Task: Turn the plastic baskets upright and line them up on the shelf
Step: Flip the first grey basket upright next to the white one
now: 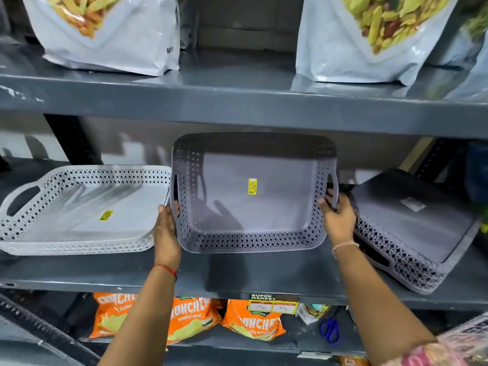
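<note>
Baskets on the middle shelf (pixel 237 276): three are counted. The grey basket (pixel 250 196) at centre is held tilted, opening toward the camera, with a yellow price sticker (pixel 252 186) seen on its inner floor. Its lower rim appears to sit at or just above the shelf surface; contact cannot be confirmed.

The left hand (pixel 166 231) is clamped on the handle at 9 o'clock of that basket, fingers curled over the rim. The right hand (pixel 336 220) is closed on the handle at 3 o'clock, fingertips hooked through the slot.

At 9 o'clock of the held basket, a white basket (pixel 79 212) is set upright, just beside it, rims close or touching. At 3 o'clock, a dark basket (pixel 412 228) is lying overturned and askew, base up, near the right hand.

Judged stage: second basket mid-turn; third not yet righted.

Risks noted:
- The near rim may be caught on the white basket's edge as the grey one is lowered, and the white one pushed out of line, because little gap is left between them.
- The right knuckles may be knocked against the overturned basket, which overhangs toward the shelf front and could be tipped off.
- The far rim may be struck against the upper shelf (pixel 237 101) if it is swung too high.
- The smooth plastic could be lost from a light grip during rotation.
</note>
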The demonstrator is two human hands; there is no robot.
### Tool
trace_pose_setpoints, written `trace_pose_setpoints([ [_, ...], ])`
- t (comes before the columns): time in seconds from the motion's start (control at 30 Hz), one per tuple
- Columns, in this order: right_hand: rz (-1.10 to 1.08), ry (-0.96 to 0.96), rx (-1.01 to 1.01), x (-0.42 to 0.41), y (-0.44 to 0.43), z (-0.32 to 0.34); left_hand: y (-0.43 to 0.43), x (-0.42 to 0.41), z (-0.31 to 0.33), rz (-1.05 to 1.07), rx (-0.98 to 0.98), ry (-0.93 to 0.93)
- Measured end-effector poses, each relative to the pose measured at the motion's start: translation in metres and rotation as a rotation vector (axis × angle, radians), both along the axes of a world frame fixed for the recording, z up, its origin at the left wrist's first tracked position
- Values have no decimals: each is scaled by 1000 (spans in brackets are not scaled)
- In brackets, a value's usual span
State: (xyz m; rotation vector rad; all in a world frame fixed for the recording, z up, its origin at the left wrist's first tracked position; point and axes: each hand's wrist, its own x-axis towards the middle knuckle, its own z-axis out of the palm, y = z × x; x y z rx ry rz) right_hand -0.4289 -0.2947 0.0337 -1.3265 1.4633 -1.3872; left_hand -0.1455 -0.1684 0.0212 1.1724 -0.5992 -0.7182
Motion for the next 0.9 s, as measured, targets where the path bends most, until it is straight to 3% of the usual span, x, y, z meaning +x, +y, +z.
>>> trace_pose_setpoints([
  [0.23, -26, 125, 55, -2, -14, -6, -25, 21, 19, -151, 132, 62],
  [0.57, 10, 386, 311, 5, -28, -11, -48, 32, 32, -316, 323, 127],
  [0.9, 10, 455, 358, 7, -30, -10, -54, 29, 31, -298, 429, 72],
])
